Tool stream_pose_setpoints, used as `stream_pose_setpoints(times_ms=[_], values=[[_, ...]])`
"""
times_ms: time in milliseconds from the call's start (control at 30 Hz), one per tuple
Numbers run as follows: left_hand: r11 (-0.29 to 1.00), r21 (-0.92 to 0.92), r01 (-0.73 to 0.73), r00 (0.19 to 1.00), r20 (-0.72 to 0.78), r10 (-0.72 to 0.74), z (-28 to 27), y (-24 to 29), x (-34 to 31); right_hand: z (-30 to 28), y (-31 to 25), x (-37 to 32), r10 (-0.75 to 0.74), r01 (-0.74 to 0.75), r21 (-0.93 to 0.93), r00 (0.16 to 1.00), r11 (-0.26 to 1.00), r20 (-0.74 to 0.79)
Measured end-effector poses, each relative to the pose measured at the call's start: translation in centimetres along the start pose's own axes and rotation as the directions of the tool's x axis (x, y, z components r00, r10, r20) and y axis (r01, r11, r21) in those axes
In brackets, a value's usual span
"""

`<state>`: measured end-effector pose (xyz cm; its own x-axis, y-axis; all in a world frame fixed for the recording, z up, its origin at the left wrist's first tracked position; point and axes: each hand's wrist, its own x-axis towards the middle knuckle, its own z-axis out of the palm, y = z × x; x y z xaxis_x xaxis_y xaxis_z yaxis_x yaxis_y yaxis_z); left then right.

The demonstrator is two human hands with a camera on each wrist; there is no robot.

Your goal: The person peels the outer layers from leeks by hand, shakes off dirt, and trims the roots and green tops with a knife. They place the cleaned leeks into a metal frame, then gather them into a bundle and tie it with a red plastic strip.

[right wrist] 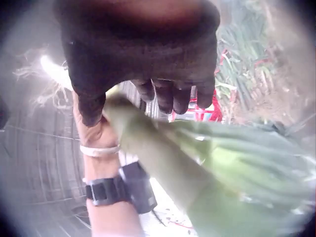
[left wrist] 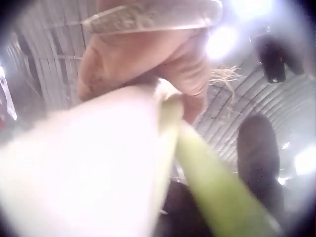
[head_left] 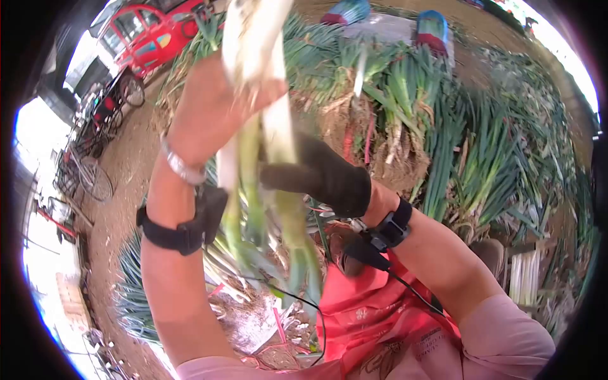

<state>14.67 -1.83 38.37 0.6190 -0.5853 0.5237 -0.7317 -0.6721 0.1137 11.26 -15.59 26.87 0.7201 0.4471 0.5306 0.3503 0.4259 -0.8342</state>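
Note:
My bare left hand [head_left: 209, 111] grips a few leeks [head_left: 277, 130] by their thick white stalks, held up in front of my chest. Their green leaves hang downward. In the left wrist view the fingers curl round a white stalk [left wrist: 89, 163], with a greener stem [left wrist: 217, 187] beside it and thin roots [left wrist: 224, 76] showing past the hand. My right hand [head_left: 332, 174], in a dark glove, is at the stalks just below the left. In the right wrist view its gloved fingers [right wrist: 165, 94] reach down loosely, thumb apart, with a leek stem [right wrist: 158, 153] passing below the palm.
Piles of leeks [head_left: 494, 145] with soil on their roots lie ahead and to the right. More leeks [head_left: 133, 291] lie at the left. A red vehicle [head_left: 149, 38] and bicycles [head_left: 95, 177] stand at the far left. A cable [head_left: 415, 291] runs from my right wrist.

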Motion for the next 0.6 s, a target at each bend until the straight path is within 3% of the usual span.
stream_pose_setpoints(times_ms=[33,67,100,133,167,200,233,267,300,333,367,433,467,567,600], values=[[0.950,-0.273,0.152,0.988,0.021,-0.152,0.7,1.4,1.8,-0.5,-2.1,-1.0,0.120,-0.115,0.049,0.988,0.992,-0.101],[0.807,-0.520,0.279,0.958,0.096,-0.270,1.8,3.0,3.8,-1.6,-4.0,-2.0,0.229,-0.210,0.106,0.950,0.972,-0.211],[0.843,-0.506,0.183,0.975,-0.014,-0.220,2.7,4.4,5.0,-3.0,-3.9,-3.5,0.150,-0.110,0.156,0.951,0.982,-0.272],[0.800,-0.549,0.243,0.964,0.048,-0.260,2.5,6.3,5.9,-4.1,-5.2,-5.1,0.089,-0.057,0.107,0.940,0.993,-0.329],[0.710,-0.637,0.301,0.933,0.041,-0.358,2.6,8.0,6.8,-5.1,-6.8,-6.9,0.102,0.000,0.255,0.916,0.967,-0.388],[0.735,-0.617,0.281,0.942,0.032,-0.333,2.7,7.7,7.9,-6.3,-8.5,-8.8,0.116,0.075,0.393,0.891,0.916,-0.439],[0.643,-0.695,0.322,0.923,0.078,-0.377,2.8,8.6,8.2,-7.8,-10.5,-11.0,0.192,0.010,0.378,0.849,0.926,-0.492],[0.555,-0.761,0.337,0.903,0.095,-0.418,3.2,9.6,8.5,-9.5,-11.7,-13.2,0.154,0.058,0.338,0.811,0.939,-0.565],[0.490,-0.784,0.382,0.895,0.181,-0.407,3.7,10.1,9.0,-11.5,-12.5,-15.3,0.032,0.159,0.309,0.846,0.938,-0.532],[0.445,-0.827,0.344,0.909,0.175,-0.377,4.7,11.3,9.0,-12.8,-13.3,-17.2,-0.081,0.248,0.294,0.872,0.923,-0.482],[0.480,-0.814,0.326,0.934,0.200,-0.295,5.7,12.9,8.7,-13.0,-15.1,-18.6,-0.109,0.283,0.195,0.783,0.939,-0.612],[0.523,-0.814,0.254,0.967,0.232,-0.108,7.9,17.9,8.0,-13.6,-18.6,-21.8,-0.217,0.358,0.095,0.735,0.929,-0.643],[0.518,-0.831,0.203,0.972,0.233,-0.006,9.8,21.0,7.5,-14.1,-20.3,-23.2,-0.206,0.423,0.188,0.724,0.886,-0.658],[0.406,-0.860,0.309,0.899,0.403,0.169,13.8,27.4,6.0,-15.1,-24.2,-27.8,-0.322,0.537,0.173,0.701,0.826,-0.636],[0.422,-0.845,0.327,0.877,0.438,0.198,14.4,29.6,5.7,-15.1,-25.3,-29.1,-0.337,0.547,0.151,0.686,0.823,-0.645]])
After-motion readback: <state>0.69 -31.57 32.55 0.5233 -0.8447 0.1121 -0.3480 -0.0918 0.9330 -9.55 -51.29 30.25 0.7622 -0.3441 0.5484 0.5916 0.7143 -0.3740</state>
